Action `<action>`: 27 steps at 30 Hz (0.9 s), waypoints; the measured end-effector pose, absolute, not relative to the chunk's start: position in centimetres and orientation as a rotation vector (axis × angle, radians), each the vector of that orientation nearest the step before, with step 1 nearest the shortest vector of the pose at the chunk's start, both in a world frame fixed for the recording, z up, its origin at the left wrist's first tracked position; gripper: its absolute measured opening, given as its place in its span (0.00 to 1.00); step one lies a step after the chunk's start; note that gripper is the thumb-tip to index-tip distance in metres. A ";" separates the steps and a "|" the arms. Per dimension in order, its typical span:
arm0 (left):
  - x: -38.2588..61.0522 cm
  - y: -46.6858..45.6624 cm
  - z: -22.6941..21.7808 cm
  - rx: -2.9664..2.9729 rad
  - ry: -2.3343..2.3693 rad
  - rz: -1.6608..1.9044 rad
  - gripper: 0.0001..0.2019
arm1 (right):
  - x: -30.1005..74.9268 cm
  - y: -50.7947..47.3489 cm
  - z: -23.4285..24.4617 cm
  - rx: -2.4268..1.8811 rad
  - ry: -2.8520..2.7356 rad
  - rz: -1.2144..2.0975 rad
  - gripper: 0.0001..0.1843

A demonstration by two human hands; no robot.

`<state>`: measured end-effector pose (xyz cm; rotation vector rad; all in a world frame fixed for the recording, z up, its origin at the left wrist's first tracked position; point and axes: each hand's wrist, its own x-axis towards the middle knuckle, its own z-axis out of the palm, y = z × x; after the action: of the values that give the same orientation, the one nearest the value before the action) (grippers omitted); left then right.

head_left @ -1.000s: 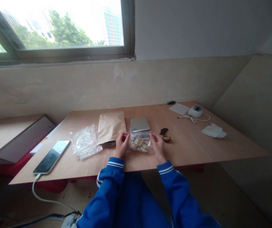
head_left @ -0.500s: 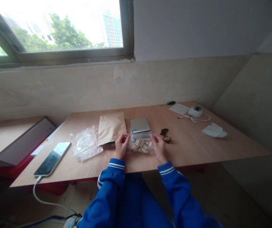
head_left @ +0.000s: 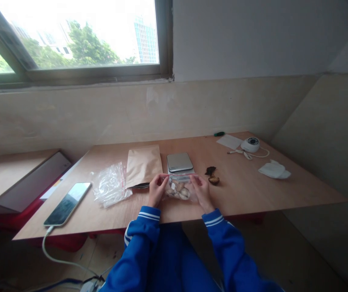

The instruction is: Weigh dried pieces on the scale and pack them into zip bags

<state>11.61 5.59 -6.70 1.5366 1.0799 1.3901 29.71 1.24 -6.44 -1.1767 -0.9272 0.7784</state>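
Left hand (head_left: 156, 190) and right hand (head_left: 202, 190) pinch a filled clear zip bag (head_left: 180, 190) by its top corners; a slipping pinch could spill its contents.

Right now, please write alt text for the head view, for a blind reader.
The left hand and right hand pinch a small clear plastic zip bag of pale pieces at a wooden table. Behind lie a brown paper pouch and a flat silver scale.
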 end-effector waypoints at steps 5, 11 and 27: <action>11.5 5.5 -6.8 1.533 1.134 1.415 0.14 | 29.3 0.9 -5.7 -1.164 -0.899 0.908 0.20; 11.5 5.6 -6.8 1.533 1.166 1.411 0.14 | 29.1 1.1 -6.0 -1.176 -0.863 0.890 0.20; 11.4 5.6 -7.4 1.454 1.172 1.439 0.13 | 29.2 1.5 -6.9 -1.241 -0.901 0.789 0.20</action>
<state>11.40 5.59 -7.36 1.4539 1.1721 1.4394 29.22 1.45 -6.88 -1.2414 -0.9013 0.7893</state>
